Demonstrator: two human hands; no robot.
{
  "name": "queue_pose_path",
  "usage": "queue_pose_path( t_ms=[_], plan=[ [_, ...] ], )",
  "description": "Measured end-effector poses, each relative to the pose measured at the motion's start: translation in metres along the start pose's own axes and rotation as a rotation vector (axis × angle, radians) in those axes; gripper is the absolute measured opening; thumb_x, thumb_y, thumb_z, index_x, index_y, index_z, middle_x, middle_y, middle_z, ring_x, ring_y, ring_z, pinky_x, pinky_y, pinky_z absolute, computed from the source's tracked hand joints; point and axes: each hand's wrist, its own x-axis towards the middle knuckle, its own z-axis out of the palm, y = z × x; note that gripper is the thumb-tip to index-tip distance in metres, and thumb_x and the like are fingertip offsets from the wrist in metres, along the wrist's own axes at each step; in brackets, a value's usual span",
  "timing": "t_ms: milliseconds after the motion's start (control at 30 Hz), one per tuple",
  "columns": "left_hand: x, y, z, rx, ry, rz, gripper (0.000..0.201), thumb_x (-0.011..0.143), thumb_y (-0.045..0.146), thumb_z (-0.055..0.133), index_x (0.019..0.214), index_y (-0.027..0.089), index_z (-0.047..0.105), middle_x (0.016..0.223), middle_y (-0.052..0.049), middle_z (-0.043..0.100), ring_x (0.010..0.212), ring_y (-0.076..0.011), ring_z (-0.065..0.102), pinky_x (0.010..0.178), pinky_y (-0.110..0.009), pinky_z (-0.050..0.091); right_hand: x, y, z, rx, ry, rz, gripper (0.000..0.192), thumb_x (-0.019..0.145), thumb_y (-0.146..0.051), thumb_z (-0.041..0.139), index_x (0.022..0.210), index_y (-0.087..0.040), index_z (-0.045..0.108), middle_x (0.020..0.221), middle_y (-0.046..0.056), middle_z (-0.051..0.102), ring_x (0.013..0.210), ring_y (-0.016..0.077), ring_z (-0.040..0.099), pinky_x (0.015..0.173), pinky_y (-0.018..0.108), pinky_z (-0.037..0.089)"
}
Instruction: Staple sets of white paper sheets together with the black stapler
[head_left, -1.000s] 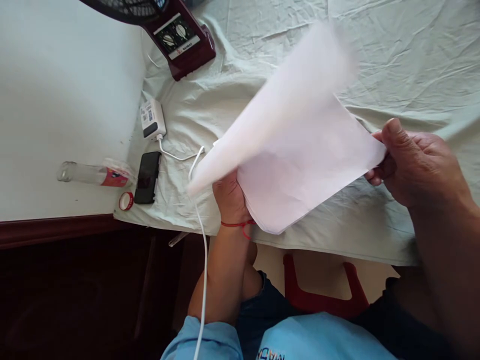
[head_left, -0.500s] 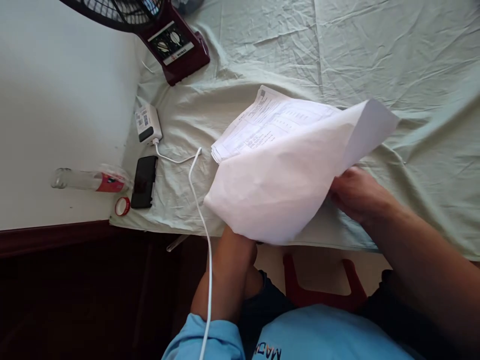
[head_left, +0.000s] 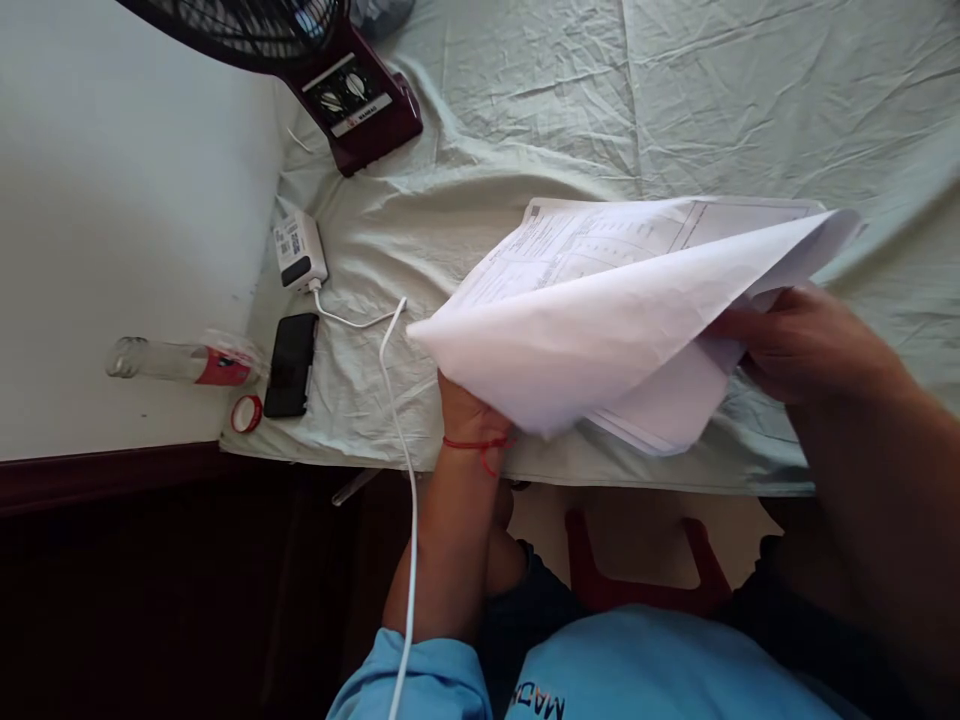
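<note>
A curled white sheet of paper [head_left: 592,335] rises over a stack of printed sheets [head_left: 622,235] with tables and small text. My right hand [head_left: 817,340] is closed on paper at the right side, with its thumb and fingertips partly tucked under the curled sheet. Below the lifted sheet, more paper layers [head_left: 671,415] hang toward the table's front edge. My left hand [head_left: 466,410] reaches up beneath the left part of the sheet. Its fingers are hidden by the paper; a red string bracelet [head_left: 476,443] shows at the wrist.
On the left of the pale green tablecloth [head_left: 540,110] are a dark red fan [head_left: 367,105], a white box-shaped device [head_left: 298,248] with a white cable [head_left: 401,430], a black phone [head_left: 291,365], a glass bottle [head_left: 180,362] and a red ring [head_left: 246,413]. Under the table edge stands a red stool [head_left: 649,595].
My right hand has moved right and slightly up with the paper. The curled sheet has shifted up and right, uncovering lower layers and my left wrist.
</note>
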Motion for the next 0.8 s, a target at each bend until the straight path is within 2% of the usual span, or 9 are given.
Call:
queue_pose_path(
  t_ms=[67, 133, 233, 333, 433, 567, 700, 800],
  plan=[
    [0.007, 0.006, 0.005, -0.007, 0.031, 0.113, 0.042, 0.088, 0.053, 0.081, 0.116, 0.023, 0.076, 0.112, -0.006, 0.083, 0.117, -0.0269, 0.076, 0.104, -0.038, 0.061, 0.002, -0.012, -0.018, -0.178, 0.003, -0.002, 0.047, 0.055, -0.029, 0.101, 0.1, -0.026, 0.086, 0.117, 0.005, 0.082, 0.105, 0.0273, 0.078, 0.088, 0.036, 0.069],
    [0.013, 0.01, 0.006, 0.037, 0.089, 0.174, 0.045, 0.076, 0.043, 0.094, 0.11, 0.022, 0.074, 0.104, -0.005, 0.083, 0.105, -0.0239, 0.078, 0.097, -0.034, 0.062, 0.003, -0.025, -0.035, -0.374, -0.048, 0.085, 0.044, 0.051, -0.038, 0.103, 0.088, -0.023, 0.086, 0.105, 0.008, 0.083, 0.093, 0.0276, 0.078, 0.069, 0.031, 0.066],
    [0.019, 0.013, 0.0, 0.134, 0.102, 0.116, 0.053, 0.06, 0.033, 0.104, 0.1, 0.021, 0.07, 0.092, -0.001, 0.081, 0.085, -0.0185, 0.076, 0.088, -0.031, 0.063, 0.001, -0.042, -0.051, -0.489, -0.059, 0.127, 0.038, 0.058, -0.042, 0.102, 0.084, -0.02, 0.086, 0.094, 0.01, 0.082, 0.076, 0.0214, 0.073, 0.056, 0.027, 0.058],
    [0.021, 0.014, -0.005, 0.21, 0.003, 0.077, 0.053, 0.058, 0.032, 0.104, 0.098, 0.02, 0.071, 0.095, -0.001, 0.081, 0.085, -0.0182, 0.077, 0.089, -0.032, 0.063, -0.003, -0.051, -0.052, -0.446, 0.049, 0.019, 0.025, 0.069, -0.036, 0.098, 0.081, -0.018, 0.085, 0.091, 0.009, 0.081, 0.074, 0.0168, 0.072, 0.061, 0.028, 0.059],
    [0.02, 0.016, -0.005, 0.265, -0.089, 0.138, 0.051, 0.063, 0.04, 0.102, 0.098, 0.021, 0.071, 0.099, -0.003, 0.082, 0.093, -0.0201, 0.079, 0.092, -0.033, 0.063, -0.007, -0.051, -0.044, -0.331, 0.182, -0.128, 0.013, 0.078, -0.027, 0.092, 0.084, -0.018, 0.085, 0.098, 0.004, 0.083, 0.087, 0.018, 0.076, 0.077, 0.034, 0.062],
    [0.012, 0.018, 0.001, 0.389, -0.172, 0.307, 0.039, 0.074, 0.04, 0.098, 0.101, 0.022, 0.076, 0.107, -0.005, 0.083, 0.113, -0.0235, 0.077, 0.106, -0.035, 0.059, -0.005, -0.042, -0.035, -0.252, 0.16, -0.322, 0.015, 0.075, -0.024, 0.095, 0.086, -0.02, 0.084, 0.109, 0.003, 0.083, 0.105, 0.0192, 0.075, 0.094, 0.039, 0.062],
    [0.007, 0.019, 0.002, 0.488, -0.174, 0.472, 0.036, 0.08, 0.047, 0.094, 0.101, 0.021, 0.08, 0.105, -0.004, 0.082, 0.118, -0.0243, 0.075, 0.113, -0.035, 0.056, -0.002, -0.037, -0.037, -0.273, 0.113, -0.439, 0.023, 0.073, -0.025, 0.097, 0.092, -0.023, 0.086, 0.114, 0.004, 0.082, 0.108, 0.0177, 0.073, 0.098, 0.039, 0.062],
    [0.005, 0.018, 0.003, 0.458, -0.131, 0.552, 0.041, 0.087, 0.059, 0.086, 0.1, 0.021, 0.08, 0.101, -0.004, 0.081, 0.116, -0.0239, 0.075, 0.115, -0.038, 0.056, -0.004, -0.039, -0.041, -0.335, 0.209, -0.451, 0.02, 0.073, -0.029, 0.097, 0.085, -0.019, 0.084, 0.11, 0.007, 0.082, 0.105, 0.0211, 0.074, 0.091, 0.044, 0.062]
  ],
)
